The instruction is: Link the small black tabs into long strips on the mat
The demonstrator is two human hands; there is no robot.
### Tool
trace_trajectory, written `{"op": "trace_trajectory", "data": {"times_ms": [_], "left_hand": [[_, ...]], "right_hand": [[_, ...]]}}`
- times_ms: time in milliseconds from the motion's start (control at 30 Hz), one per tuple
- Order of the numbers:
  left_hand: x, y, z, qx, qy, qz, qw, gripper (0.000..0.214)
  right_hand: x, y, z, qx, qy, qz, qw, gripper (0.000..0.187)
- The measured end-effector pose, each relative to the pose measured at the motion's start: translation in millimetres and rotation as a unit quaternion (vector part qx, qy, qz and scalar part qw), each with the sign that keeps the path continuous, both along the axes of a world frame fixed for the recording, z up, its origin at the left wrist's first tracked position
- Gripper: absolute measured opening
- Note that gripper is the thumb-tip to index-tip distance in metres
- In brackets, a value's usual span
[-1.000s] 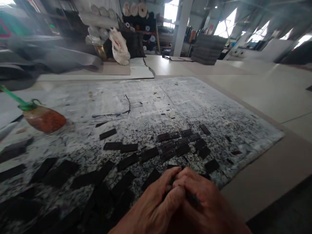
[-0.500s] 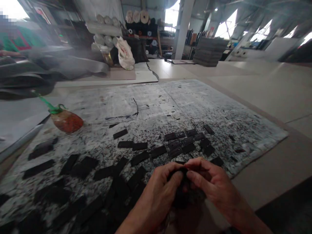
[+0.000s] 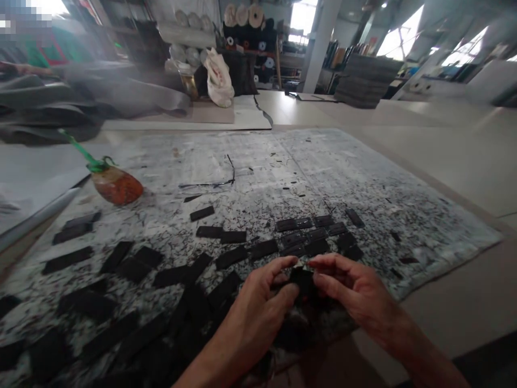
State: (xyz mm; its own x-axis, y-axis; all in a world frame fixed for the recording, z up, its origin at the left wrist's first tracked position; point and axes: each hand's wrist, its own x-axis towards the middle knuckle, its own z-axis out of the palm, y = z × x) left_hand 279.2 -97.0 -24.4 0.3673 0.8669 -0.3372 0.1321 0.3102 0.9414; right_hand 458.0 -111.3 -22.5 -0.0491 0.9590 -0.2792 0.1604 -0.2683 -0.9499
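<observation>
**Small black piece half lost between two bare hands**

From the head view, I see this thin-looking piece raised in front of the person, between the left hand and the right hand. Its lower part sinks into shadow, so I can't make out its outline, long axis or which way it points. The left thumb laps over its side, pinching it against curled fingers partly hidden behind. The right thumb and forefinger sit slightly apart at its other edge; whether they grip, I can't tell. Beyond, glossy black rectangular strips lie on the white, black-flecked sheet, long axes mostly left to right. Matt black rectangles lie leftward at mixed angles, the nearest dim and cut off below. Past them sits a rounded orange-red bottle with a green spout. Far left, another person in green is blurred.
</observation>
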Motion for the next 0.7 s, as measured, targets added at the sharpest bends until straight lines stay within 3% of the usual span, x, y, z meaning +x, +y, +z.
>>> {"op": "trace_trajectory", "data": {"times_ms": [167, 233, 400, 533, 633, 700], "left_hand": [[0.9, 5.3, 6.5, -0.025, -0.013, -0.033, 0.999, 0.031], [-0.8, 8.9, 11.8, 0.013, 0.022, -0.034, 0.999, 0.017], [-10.3, 13.7, 14.2, 0.155, 0.168, -0.022, 0.973, 0.018], [-12.7, 7.3, 1.9, 0.297, 0.240, -0.106, 0.918, 0.031], [-9.4, 0.7, -6.6, 0.367, 0.330, -0.195, 0.847, 0.043], [-6.7, -2.2, -10.7, 0.415, 0.369, -0.211, 0.804, 0.050]], "right_hand": [[4.4, 8.0, 3.2, 0.000, -0.056, 0.063, 0.996, 0.014], [11.0, 14.5, 5.1, 0.028, -0.111, 0.059, 0.992, 0.016], [23.4, 35.8, 11.6, 0.093, -0.237, 0.099, 0.962, 0.012], [16.4, 50.4, 11.6, 0.139, -0.260, 0.137, 0.946, 0.009], [9.0, 57.4, 9.6, 0.177, -0.263, 0.158, 0.935, 0.010], [6.2, 60.4, 7.7, 0.195, -0.265, 0.166, 0.930, 0.011]]}}
